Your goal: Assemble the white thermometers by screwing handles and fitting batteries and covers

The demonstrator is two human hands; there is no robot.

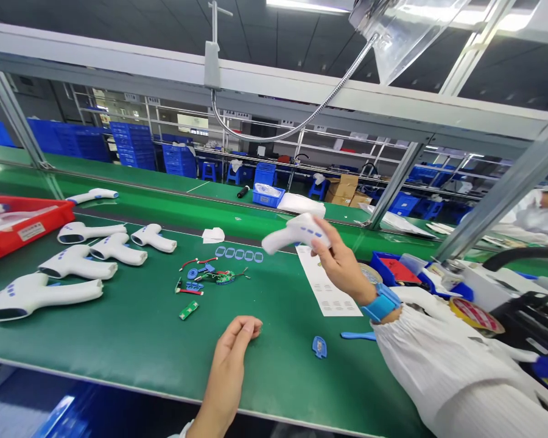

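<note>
My right hand is raised above the green mat and grips a white handheld thermometer shell with blue buttons. My left hand hovers low near the table's front edge, fingers loosely curled together, nothing visible in them. Small circuit boards with red wires and a row of blue rings lie ahead of it. A blue plastic piece rests to the right of my left hand.
Several white thermometer shells lie at the left beside a red tray. A printed sheet, blue bins and tape rolls sit at the right. Another person in white works far right.
</note>
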